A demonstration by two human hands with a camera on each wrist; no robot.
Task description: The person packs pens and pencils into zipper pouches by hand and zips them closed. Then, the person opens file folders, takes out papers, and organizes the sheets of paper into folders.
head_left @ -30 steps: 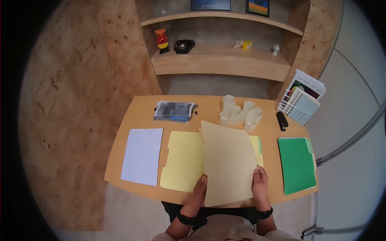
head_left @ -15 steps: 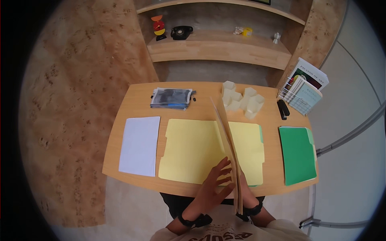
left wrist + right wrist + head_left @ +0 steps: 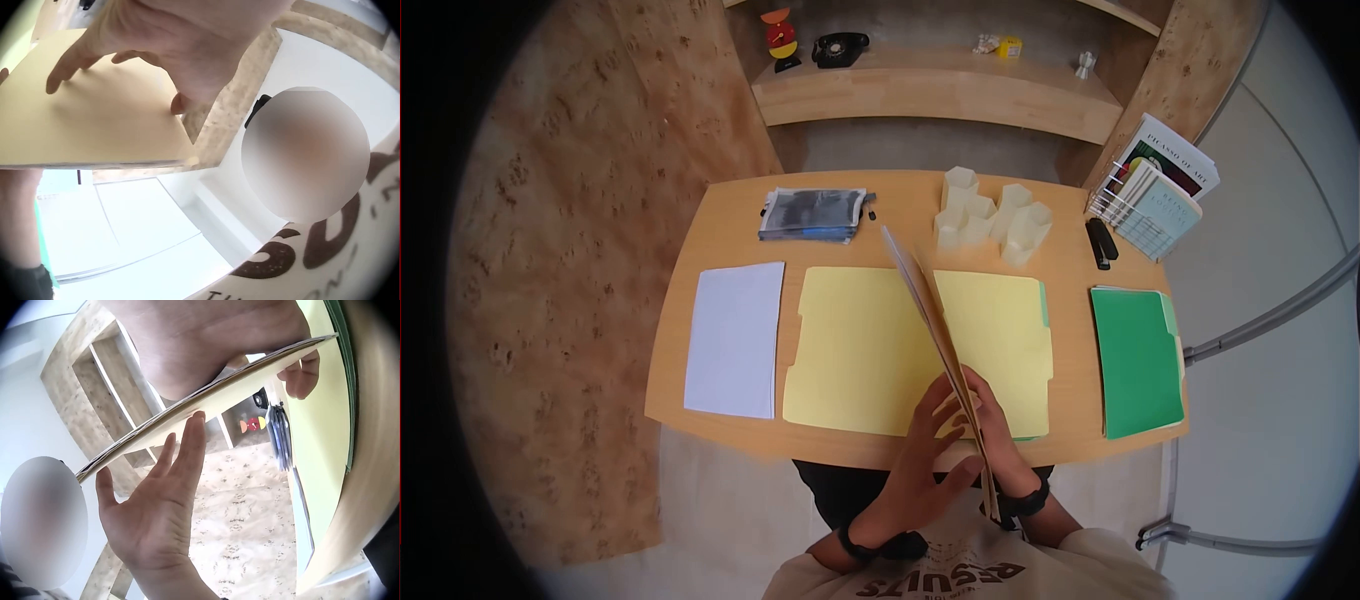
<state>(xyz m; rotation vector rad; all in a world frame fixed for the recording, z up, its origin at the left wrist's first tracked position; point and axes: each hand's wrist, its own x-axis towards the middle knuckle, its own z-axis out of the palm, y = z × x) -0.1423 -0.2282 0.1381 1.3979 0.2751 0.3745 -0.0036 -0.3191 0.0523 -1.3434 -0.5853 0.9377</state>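
A manila folder with papers (image 3: 943, 345) stands almost edge-on above the desk, leaning left at its top. My right hand (image 3: 1000, 440) grips it from the right side; in the right wrist view that hand's fingers (image 3: 301, 380) wrap around the far edge. Against the folder's left face, my left hand (image 3: 912, 475) rests its spread, fairly straight fingertips, also visible on the folder (image 3: 94, 125) in the left wrist view. Beneath lies an opened yellow folder (image 3: 855, 350), flat on the desk, partly hidden by the hands and the upright folder.
White paper (image 3: 733, 340) lies at left, green folders (image 3: 1138, 365) at right. Along the back are a stack of dark pouches (image 3: 812, 214), pale hexagonal holders (image 3: 1025, 230), a black stapler (image 3: 1101, 243) and a wire rack with books (image 3: 1155, 195).
The held folder has turned from facing me to edge-on, its top now leaning left. My left hand has left its edge and spread against its face. The head view has tilted down.
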